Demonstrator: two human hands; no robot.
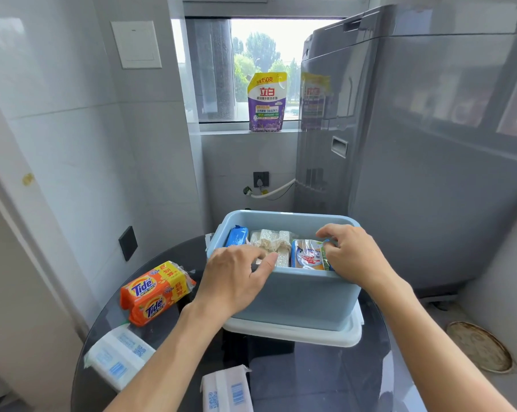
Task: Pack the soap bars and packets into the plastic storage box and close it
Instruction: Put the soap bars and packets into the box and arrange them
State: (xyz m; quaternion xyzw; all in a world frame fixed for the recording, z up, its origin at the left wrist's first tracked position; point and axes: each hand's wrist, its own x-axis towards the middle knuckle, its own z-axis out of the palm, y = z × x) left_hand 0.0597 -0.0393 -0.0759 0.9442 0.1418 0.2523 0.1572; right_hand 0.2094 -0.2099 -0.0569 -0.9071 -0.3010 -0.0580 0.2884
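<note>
A light blue plastic storage box (296, 295) stands on its white lid (325, 336) on a dark round glass table (325, 379). Inside stand a blue packet (237, 235), clear-wrapped pale soap bars (273, 240) and a blue-and-white soap packet (308, 257). My left hand (236, 278) rests over the box's near rim, fingers on the pale bars. My right hand (349, 251) grips the blue-and-white packet at the box's right. On the table to the left lie an orange Tide soap pack (154, 292), a white packet (119, 356) and another white packet (227, 389) at the front.
A grey washing machine (429, 159) stands close behind and right of the table. A detergent pouch (267, 102) sits on the windowsill. Tiled wall runs along the left. A round brown disc (479, 346) lies on the floor at right.
</note>
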